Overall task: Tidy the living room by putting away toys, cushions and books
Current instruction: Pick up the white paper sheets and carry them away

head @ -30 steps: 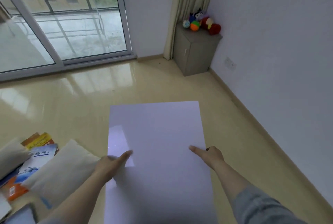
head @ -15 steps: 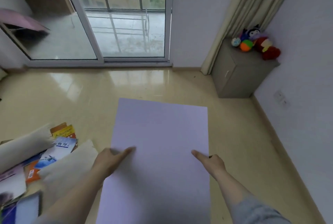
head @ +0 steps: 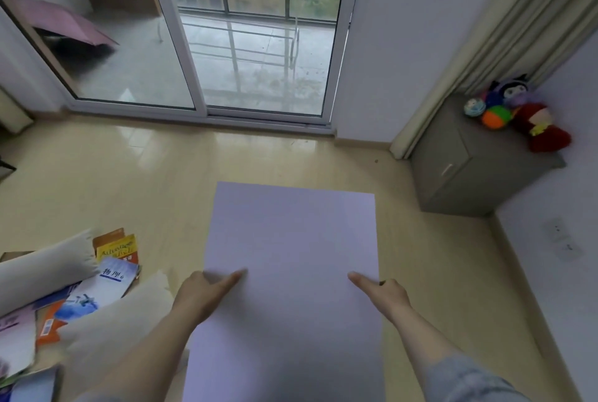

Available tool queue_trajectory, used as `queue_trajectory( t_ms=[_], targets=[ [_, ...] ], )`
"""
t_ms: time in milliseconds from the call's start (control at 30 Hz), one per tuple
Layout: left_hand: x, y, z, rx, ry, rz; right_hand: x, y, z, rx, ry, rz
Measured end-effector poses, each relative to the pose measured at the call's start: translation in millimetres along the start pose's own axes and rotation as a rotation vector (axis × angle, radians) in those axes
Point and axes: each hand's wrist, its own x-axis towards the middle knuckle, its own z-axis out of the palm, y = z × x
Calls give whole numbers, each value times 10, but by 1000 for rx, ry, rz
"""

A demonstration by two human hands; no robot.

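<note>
I hold a large pale lilac board (head: 291, 239) flat in front of me above the floor. My left hand (head: 204, 294) grips its left edge with the thumb on top, and my right hand (head: 385, 296) grips its right edge the same way. The fingers under the board are hidden. On the floor at the lower left lie several books (head: 97, 288), among them a yellow one (head: 116, 248), mixed with two beige cushions (head: 42, 269). Plush toys and balls (head: 517, 110) sit on a grey cabinet (head: 453, 171) at the right wall.
A glass sliding door (head: 252, 45) to a balcony fills the far wall. A beige curtain (head: 479, 45) hangs beside the cabinet. The white wall on the right carries a socket (head: 559, 236). Glossy tan floor (head: 129, 181) stretches between me and the door.
My view has swung left and up: the cabinet with toys slid to the right and the door came to the middle. Both hands keep the same hold on the board.
</note>
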Motion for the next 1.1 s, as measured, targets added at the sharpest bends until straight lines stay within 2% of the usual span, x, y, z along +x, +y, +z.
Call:
queue_trajectory(
  t_ms=[200, 400, 733, 933, 1100],
  targets=[
    [855, 486, -425, -40, -10, -21, 549, -1034, -28, -11, 44, -46],
    [1243, 754, -680, -57, -17, -31, 906, -1801, -11, -75, 33, -88],
    [2059, 1340, -819, -176, 91, -154, 1833, -2999, -139, -179, -143, -206],
    [2519, 1818, -978, -226, 183, -203, 2427, -3632, -218, -227, -163, -215],
    [2840, 1827, -1127, -228, 224, -279, 2706, -4104, -42, -299, -201, -253]
  ],
)
